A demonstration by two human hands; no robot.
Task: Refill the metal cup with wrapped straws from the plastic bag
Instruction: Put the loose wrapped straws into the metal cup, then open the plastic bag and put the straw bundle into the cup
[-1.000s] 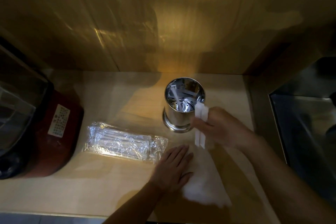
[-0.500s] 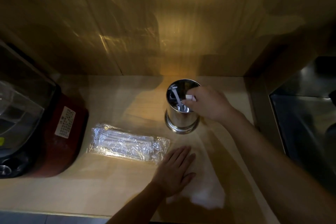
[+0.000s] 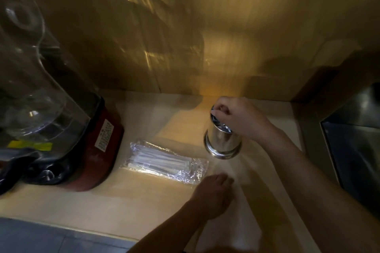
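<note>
The shiny metal cup (image 3: 223, 141) stands upright on the pale wooden counter (image 3: 144, 201). My right hand (image 3: 238, 117) hovers over its mouth with the fingers curled, hiding most of the opening; whether it holds straws is not visible. A clear plastic bag (image 3: 167, 163) of white wrapped straws lies flat to the left of the cup. My left hand (image 3: 212, 195) rests palm down on the counter just right of the bag's end, on a white paper sheet (image 3: 228, 234).
A red blender base (image 3: 96, 150) with a clear jar (image 3: 30, 80) stands at the left. A wooden wall (image 3: 226, 37) closes the back. A dark metal sink (image 3: 357, 154) lies to the right. The counter's front edge runs along the bottom left.
My right hand carried white wrapped straws from beside the cup to over its mouth and lowered them in. The view shifted right and closer; my left hand stayed on the counter.
</note>
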